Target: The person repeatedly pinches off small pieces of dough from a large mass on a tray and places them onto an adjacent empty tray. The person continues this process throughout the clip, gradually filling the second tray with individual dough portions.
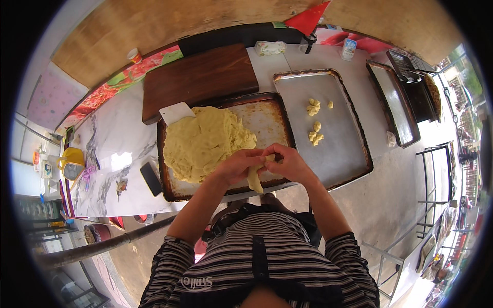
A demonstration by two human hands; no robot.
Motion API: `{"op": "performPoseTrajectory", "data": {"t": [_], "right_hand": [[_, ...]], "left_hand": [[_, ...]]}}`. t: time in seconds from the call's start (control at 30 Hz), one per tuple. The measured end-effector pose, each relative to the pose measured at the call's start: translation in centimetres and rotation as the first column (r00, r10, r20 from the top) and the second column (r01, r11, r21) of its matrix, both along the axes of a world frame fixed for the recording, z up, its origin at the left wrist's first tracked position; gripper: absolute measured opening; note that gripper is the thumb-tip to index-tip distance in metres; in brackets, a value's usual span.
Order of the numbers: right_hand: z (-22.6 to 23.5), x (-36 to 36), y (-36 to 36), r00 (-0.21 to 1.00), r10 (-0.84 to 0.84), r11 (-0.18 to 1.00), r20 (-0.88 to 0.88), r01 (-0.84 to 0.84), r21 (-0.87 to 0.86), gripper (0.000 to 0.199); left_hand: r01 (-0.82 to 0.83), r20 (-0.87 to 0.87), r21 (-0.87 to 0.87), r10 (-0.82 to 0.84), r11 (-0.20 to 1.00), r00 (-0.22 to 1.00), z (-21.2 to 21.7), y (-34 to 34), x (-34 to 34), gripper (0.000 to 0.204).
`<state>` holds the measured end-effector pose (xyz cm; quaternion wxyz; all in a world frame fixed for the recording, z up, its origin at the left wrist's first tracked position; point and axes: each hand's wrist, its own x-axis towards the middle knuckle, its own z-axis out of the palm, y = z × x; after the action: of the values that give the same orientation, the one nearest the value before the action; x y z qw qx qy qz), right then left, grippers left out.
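Note:
My left hand and my right hand meet over the front edge of a dark baking tray, both gripping a strip of yellow dough that hangs down between them. A big mound of the same yellow dough fills the left half of that tray, just behind my left hand. A white plastic scraper rests at the mound's far left corner. To the right, a second tray holds several small shaped dough pieces.
A brown wooden board lies behind the trays. A black phone sits on the marble counter left of the dough tray, a yellow jug farther left. More trays stand at the right. Grey floor lies below.

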<state>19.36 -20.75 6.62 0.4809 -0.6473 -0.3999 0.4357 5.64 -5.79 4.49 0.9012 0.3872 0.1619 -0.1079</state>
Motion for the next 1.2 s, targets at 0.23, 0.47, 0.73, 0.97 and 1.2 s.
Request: {"op": "performPoseTrajectory", "data": {"t": [0.23, 0.47, 0.73, 0.97, 1.2], "right_hand": [[-1.2, 0.5, -0.3, 0.968, -0.235, 0.972, -0.086, 0.232, -0.047, 0.025], [1.0, 0.2, 0.1, 0.984, -0.031, 1.000, -0.174, 0.030, -0.004, 0.030], [-0.1, 0.4, -0.4, 0.997, -0.027, 0.997, 0.069, 0.032, -0.065, 0.022], [-2.5, 1.5, -0.4, 0.968, -0.231, 0.973, -0.102, 0.231, -0.009, 0.018], [-1.1, -0.8, -0.1, 0.992, -0.120, 0.993, 0.030, 0.120, 0.012, 0.022]], "left_hand": [[-0.152, 0.025, -0.095, 0.155, 0.984, 0.988, 0.5, 0.3, -0.8, 0.055], [-0.017, -0.030, -0.002, 0.017, 1.000, 0.999, 1.6, 0.1, -0.4, 0.047], [-0.017, -0.152, 0.252, 0.057, 0.968, 0.987, -1.8, -0.2, -0.7, 0.032], [-0.161, -0.060, 0.024, 0.162, 0.987, 0.985, -1.4, 0.1, -0.8, 0.029], [-0.136, -0.056, -0.008, 0.136, 0.991, 0.989, 0.1, -0.5, -0.3, 0.036]]}}
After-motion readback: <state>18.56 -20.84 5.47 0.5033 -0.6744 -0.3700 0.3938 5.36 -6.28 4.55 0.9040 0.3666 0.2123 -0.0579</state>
